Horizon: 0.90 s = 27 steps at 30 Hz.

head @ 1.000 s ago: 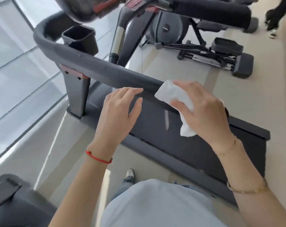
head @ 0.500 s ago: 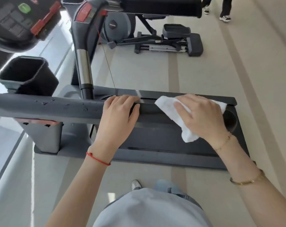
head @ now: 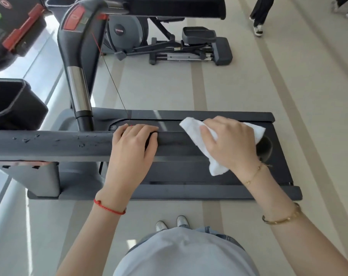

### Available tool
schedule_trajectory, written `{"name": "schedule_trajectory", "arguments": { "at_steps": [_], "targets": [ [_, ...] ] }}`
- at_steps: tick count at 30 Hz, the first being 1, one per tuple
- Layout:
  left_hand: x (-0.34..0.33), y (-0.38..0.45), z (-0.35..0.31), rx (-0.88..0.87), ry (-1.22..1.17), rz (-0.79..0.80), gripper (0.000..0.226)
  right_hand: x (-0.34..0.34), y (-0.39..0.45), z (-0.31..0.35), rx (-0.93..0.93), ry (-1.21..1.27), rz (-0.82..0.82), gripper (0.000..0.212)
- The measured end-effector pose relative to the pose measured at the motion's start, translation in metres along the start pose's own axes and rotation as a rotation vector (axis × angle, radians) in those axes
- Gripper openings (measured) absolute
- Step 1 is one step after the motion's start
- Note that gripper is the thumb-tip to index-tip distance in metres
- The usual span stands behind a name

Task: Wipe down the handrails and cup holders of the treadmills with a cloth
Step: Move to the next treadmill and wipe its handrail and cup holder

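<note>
A dark grey padded handrail (head: 49, 143) runs across the view from the left edge to its round end at the right. My left hand (head: 132, 148) rests on the rail with its fingers curled over the far side. My right hand (head: 229, 144) presses a white cloth (head: 193, 126) over the rail near its end, fingers wrapped round cloth and rail. The cloth hangs below my wrist. A black square cup holder (head: 11, 104) sits at the far left behind the rail.
The treadmill deck (head: 189, 190) lies below the rail. An upright post (head: 77, 90) with a red button rises at the left, and the console (head: 7, 26) is at top left. An elliptical machine (head: 169, 42) stands beyond. A person's legs (head: 259, 14) pass at top right.
My view has swung so the rail now lies level. My left hand has settled onto the rail and curled over it. My right hand keeps the cloth near the rail's end.
</note>
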<state>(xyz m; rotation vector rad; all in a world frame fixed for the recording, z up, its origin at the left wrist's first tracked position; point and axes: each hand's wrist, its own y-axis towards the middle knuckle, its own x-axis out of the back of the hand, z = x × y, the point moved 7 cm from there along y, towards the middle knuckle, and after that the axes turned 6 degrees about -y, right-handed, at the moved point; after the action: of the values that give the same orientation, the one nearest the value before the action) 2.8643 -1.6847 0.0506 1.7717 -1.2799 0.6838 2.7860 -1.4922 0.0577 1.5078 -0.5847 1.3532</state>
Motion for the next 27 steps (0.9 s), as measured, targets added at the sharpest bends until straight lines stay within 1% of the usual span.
{"name": "schedule_trajectory", "arguments": {
  "at_steps": [4,7,10,14,16,19,21,22,23,25,26,27],
  "targets": [
    [-0.002,0.0,-0.002,0.004,0.017,-0.019,0.02,-0.004,-0.006,0.038,0.156,0.021,-0.055,0.029],
    [-0.009,0.004,-0.014,-0.018,0.01,-0.008,0.019,0.001,-0.013,0.024,0.19,0.086,-0.085,0.03],
    [-0.018,0.007,-0.031,-0.052,-0.011,-0.006,0.019,0.012,-0.02,-0.011,0.115,0.065,-0.1,0.028],
    [-0.032,0.007,-0.05,-0.07,-0.036,0.006,0.019,0.007,-0.011,-0.056,-0.104,0.053,-0.01,0.037],
    [-0.035,0.006,-0.054,-0.069,-0.038,-0.003,0.019,0.008,-0.014,-0.058,-0.129,0.053,-0.062,0.034],
    [-0.037,0.007,-0.054,-0.057,-0.039,-0.005,0.019,0.014,-0.041,-0.046,-0.001,0.08,-0.231,0.022],
    [-0.037,0.007,-0.053,-0.05,-0.036,-0.007,0.02,0.019,-0.051,-0.048,0.068,0.119,-0.255,0.024],
    [-0.037,0.007,-0.054,-0.048,-0.032,-0.007,0.02,0.021,-0.047,-0.054,0.053,0.132,-0.231,0.024],
    [-0.038,0.006,-0.054,-0.046,-0.029,-0.006,0.02,0.021,-0.039,-0.062,-0.004,0.15,-0.178,0.026],
    [-0.038,0.005,-0.055,-0.038,-0.024,-0.007,0.02,0.01,-0.02,-0.081,-0.163,0.204,0.009,0.033],
    [-0.038,0.005,-0.055,-0.035,-0.022,-0.007,0.02,0.004,-0.015,-0.088,-0.213,0.226,0.078,0.037],
    [-0.038,0.004,-0.055,-0.033,-0.02,-0.007,0.02,0.002,-0.014,-0.09,-0.223,0.217,0.094,0.038]
  ]
}}
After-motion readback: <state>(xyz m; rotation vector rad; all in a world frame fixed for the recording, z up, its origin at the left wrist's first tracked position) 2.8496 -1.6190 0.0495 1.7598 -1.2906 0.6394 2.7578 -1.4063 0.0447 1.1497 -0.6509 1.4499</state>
